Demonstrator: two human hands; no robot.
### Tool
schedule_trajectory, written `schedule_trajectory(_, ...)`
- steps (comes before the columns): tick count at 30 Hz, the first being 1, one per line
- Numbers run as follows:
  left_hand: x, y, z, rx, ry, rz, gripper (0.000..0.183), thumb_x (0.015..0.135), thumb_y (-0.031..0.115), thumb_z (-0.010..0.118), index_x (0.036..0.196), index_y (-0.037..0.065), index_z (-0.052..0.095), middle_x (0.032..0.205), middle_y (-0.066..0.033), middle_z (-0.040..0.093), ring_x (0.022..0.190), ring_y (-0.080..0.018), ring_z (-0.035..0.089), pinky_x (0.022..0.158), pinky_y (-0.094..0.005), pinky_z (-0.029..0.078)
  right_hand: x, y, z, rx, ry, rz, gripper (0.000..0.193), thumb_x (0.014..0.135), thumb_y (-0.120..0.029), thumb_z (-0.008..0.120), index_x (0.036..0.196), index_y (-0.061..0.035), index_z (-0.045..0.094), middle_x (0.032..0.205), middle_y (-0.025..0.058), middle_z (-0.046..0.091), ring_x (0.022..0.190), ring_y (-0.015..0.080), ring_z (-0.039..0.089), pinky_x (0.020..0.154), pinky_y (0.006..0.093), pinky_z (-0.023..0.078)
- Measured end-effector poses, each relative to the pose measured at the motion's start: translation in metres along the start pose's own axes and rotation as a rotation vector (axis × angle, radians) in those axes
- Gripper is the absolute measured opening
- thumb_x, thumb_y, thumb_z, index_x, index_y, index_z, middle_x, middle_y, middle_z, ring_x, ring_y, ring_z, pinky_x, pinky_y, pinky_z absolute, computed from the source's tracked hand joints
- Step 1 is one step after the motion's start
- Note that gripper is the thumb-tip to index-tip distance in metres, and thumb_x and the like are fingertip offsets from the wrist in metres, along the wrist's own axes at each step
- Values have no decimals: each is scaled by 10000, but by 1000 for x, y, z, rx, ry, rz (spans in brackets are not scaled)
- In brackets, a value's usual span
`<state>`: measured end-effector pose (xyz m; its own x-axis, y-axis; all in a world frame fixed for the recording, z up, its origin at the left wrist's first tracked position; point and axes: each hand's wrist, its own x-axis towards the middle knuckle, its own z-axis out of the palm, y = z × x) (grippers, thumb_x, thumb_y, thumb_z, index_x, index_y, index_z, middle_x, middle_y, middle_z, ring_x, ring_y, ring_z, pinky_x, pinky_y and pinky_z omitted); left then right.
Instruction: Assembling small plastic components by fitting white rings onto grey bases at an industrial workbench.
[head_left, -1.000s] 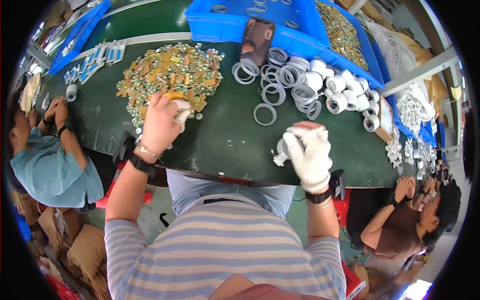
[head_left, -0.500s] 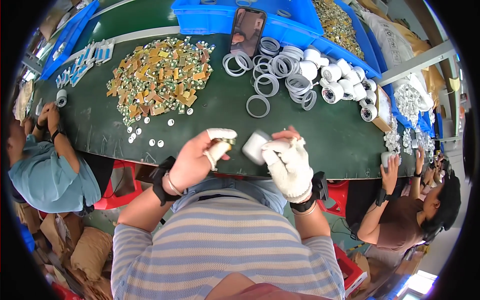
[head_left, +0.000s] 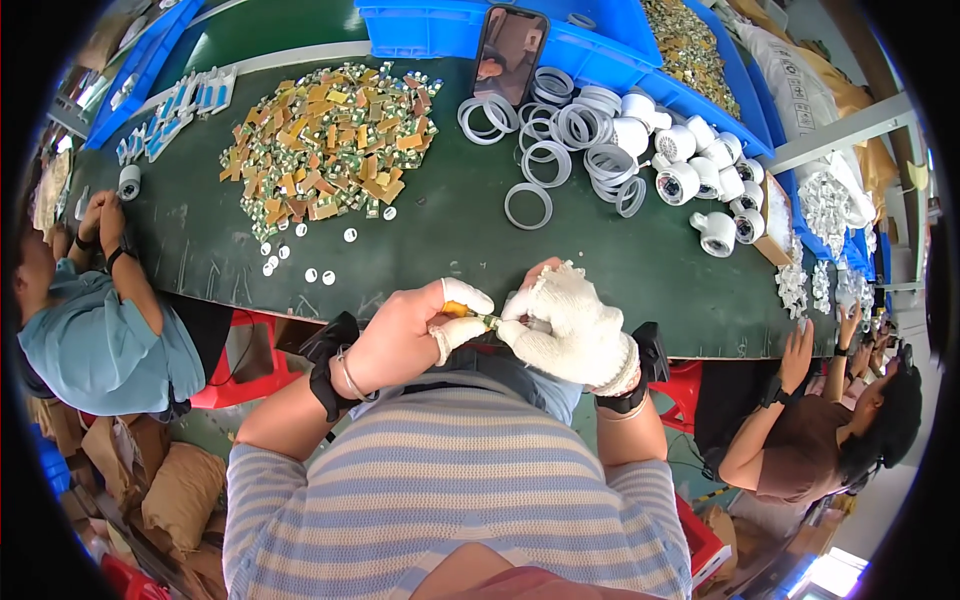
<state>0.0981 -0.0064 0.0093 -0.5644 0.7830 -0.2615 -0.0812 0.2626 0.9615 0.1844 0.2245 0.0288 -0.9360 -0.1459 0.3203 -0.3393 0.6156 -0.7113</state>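
Note:
In front of my body, my left hand (head_left: 405, 325), with white coverings on its thumb and forefinger, pinches a small circuit board (head_left: 489, 321) with a yellow-brown patch. My right hand (head_left: 570, 325), in a white knitted glove, meets it from the other side. Its thumb and fingers close on the board's near end, and they hide most of that part. Beyond my left hand lies a heap of small circuit boards (head_left: 325, 145) with tan pieces. A white camera housing (head_left: 715, 234) rests at the near edge of a group of similar housings (head_left: 677, 183).
White rings (head_left: 528, 206) lie beside a phone (head_left: 510, 55) leaning on a blue bin (head_left: 425, 30). Small white discs (head_left: 311, 275) are scattered before the heap. Co-workers sit at both sides, one in a teal shirt (head_left: 110, 350), one in a brown shirt (head_left: 800, 450).
The blurred white housing has left my right hand's side, and one more housing lies by the group at right. My hands have come together at the small board.

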Motion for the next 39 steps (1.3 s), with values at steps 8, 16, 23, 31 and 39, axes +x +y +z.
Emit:
schedule_trajectory(8,1,-5,6,63,7,150,273,992,13,713,1253,11,635,1078,-72,741,1001,-126,712,892,-288,567,1,2,-4,8,-77,57,145,762,-94,843,861,-131,744,810,44,661,847,261,659,727,382,508)
schedule_trajectory(16,-3,2,4,129,57,143,219,971,26,744,1182,21,685,1025,-66,771,932,-112,717,832,-276,567,4,4,-5,-159,-59,-52,175,761,-210,902,865,-158,771,829,21,706,934,271,699,952,490,524)
schedule_trajectory(23,-10,-4,8,286,144,198,181,958,25,753,1132,40,708,966,-103,771,845,-154,737,760,-289,568,8,4,10,-109,-29,-79,133,752,-218,867,840,-185,773,840,41,677,909,280,670,1002,510,488)
schedule_trajectory(31,-60,27,-59,-28,446,184,236,976,62,754,1199,39,679,1074,-60,749,980,-131,714,826,-304,580,-4,-14,-6,-65,167,8,287,797,-194,862,1033,-69,756,1040,136,722,973,322,670,904,431,507)
schedule_trajectory(39,-101,-22,-241,406,1014,181,397,1037,112,674,1420,63,580,1083,-37,730,864,-62,634,713,-214,488,-7,13,0,168,240,99,177,909,-58,784,1084,-43,761,1028,102,733,866,204,670,780,330,524)
